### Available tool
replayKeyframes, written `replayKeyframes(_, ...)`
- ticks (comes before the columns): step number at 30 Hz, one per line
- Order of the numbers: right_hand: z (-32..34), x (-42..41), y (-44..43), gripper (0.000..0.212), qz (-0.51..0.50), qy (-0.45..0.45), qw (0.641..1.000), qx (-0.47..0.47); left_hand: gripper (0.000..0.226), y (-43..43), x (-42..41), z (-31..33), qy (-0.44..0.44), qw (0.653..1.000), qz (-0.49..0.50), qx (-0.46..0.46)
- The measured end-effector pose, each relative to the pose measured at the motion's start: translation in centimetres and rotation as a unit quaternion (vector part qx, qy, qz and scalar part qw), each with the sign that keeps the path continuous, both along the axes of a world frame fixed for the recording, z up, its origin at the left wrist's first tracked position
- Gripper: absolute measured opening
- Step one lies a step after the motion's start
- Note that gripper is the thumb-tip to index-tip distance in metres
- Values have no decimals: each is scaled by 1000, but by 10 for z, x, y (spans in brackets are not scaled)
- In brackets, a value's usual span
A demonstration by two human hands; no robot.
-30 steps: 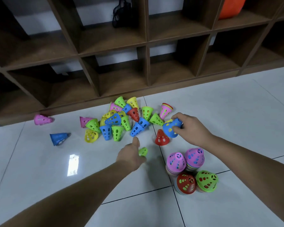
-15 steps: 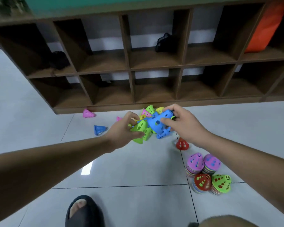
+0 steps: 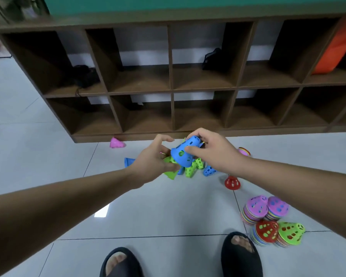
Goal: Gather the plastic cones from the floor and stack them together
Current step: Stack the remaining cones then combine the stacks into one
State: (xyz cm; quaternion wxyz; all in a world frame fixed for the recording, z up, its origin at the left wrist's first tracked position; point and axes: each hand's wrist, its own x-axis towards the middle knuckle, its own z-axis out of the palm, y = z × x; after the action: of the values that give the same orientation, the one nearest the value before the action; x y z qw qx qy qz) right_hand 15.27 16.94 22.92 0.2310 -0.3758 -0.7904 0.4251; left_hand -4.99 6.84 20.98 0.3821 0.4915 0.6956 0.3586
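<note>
My right hand (image 3: pixel 215 154) grips a blue perforated cone (image 3: pixel 185 153) held in the air, tilted, wide end down-left. My left hand (image 3: pixel 153 161) holds a green cone (image 3: pixel 171 173) just below and left of the blue one; the two cones touch or nearly touch. Behind my hands several loose cones lie on the floor: green (image 3: pixel 191 170), blue (image 3: pixel 209 170), blue (image 3: pixel 128 161), pink (image 3: pixel 116 142), red (image 3: pixel 232 182). At the right stand stacks topped pink (image 3: pixel 256 206), pink (image 3: pixel 278 206), red (image 3: pixel 266 231) and green (image 3: pixel 291 233).
A brown wooden cubby shelf (image 3: pixel 171 92) runs along the wall behind the cones, with dark items and an orange cushion (image 3: pixel 336 47) in it. My feet in black slippers (image 3: pixel 240 254) stand on the white tiled floor (image 3: pixel 168 212) near the stacks.
Both hands have risen from the floor, each with a cone. The blue cone in my right hand has come over the green one in my left. The view has moved back and up.
</note>
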Motion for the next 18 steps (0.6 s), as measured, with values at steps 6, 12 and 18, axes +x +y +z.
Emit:
replayKeyframes(6,-52,1,37,17,-77,71,979,-175,95,54,1,-23,-212,977,25,-27)
replayKeyframes(12,-96,6,61,23,-94,117,949,-278,92,83,0,-72,-313,946,70,-46)
replayKeyframes(18,-126,-13,71,31,-47,25,986,-161,87,86,-19,-109,-268,957,73,-81)
